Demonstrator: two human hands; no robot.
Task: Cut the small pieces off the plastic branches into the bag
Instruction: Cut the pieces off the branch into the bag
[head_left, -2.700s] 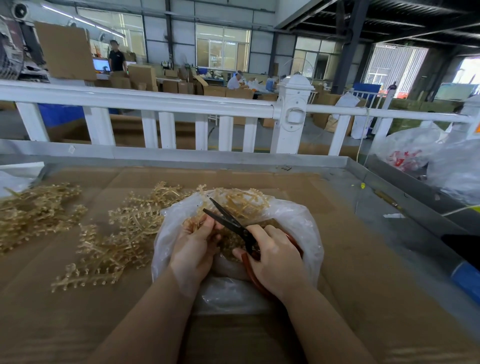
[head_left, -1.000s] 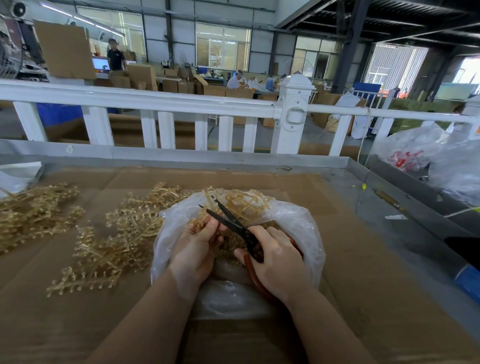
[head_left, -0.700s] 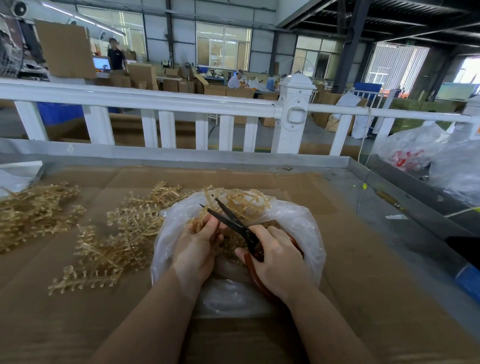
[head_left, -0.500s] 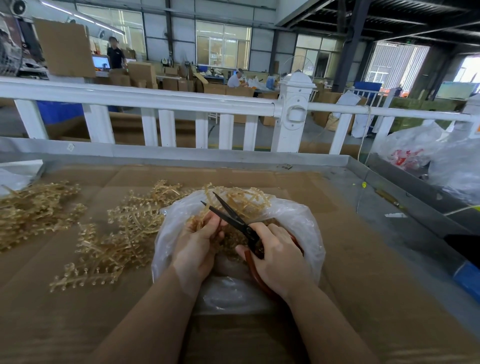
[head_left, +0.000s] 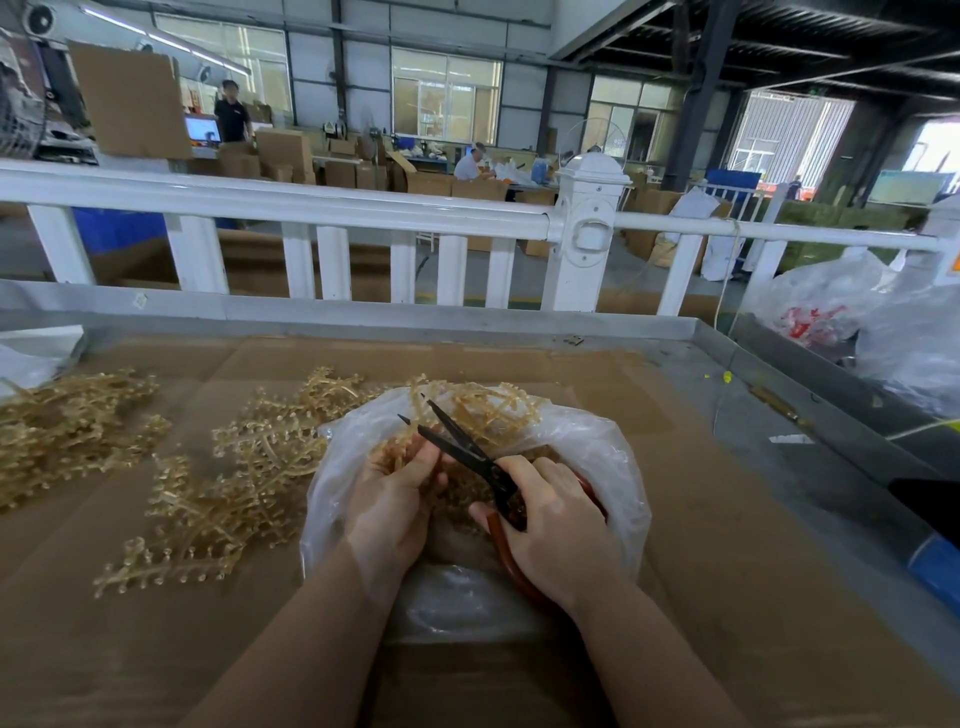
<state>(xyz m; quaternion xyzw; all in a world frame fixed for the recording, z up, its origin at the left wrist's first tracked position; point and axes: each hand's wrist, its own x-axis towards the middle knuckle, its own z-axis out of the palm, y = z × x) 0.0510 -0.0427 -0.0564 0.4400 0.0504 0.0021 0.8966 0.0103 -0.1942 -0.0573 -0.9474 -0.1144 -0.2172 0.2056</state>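
A clear plastic bag (head_left: 618, 467) lies open on the cardboard-covered table, with small amber pieces inside it. My left hand (head_left: 392, 501) grips an amber plastic branch (head_left: 395, 449) over the bag's mouth. My right hand (head_left: 556, 530) grips black-bladed scissors (head_left: 457, 444) by their red handles. The blades are parted and point up-left, just right of the held branch. More amber branches (head_left: 498, 408) poke out at the bag's far rim.
Loose branches (head_left: 223, 483) lie in a heap left of the bag, and another pile (head_left: 67, 426) sits at the far left. A white railing (head_left: 332, 208) runs behind the metal-edged table (head_left: 467, 322). Filled plastic bags (head_left: 841, 312) stand at the right.
The scissors' blades have opened and closed slightly while staying over the bag. My left hand keeps the branch in about the same place. The view has barely shifted.
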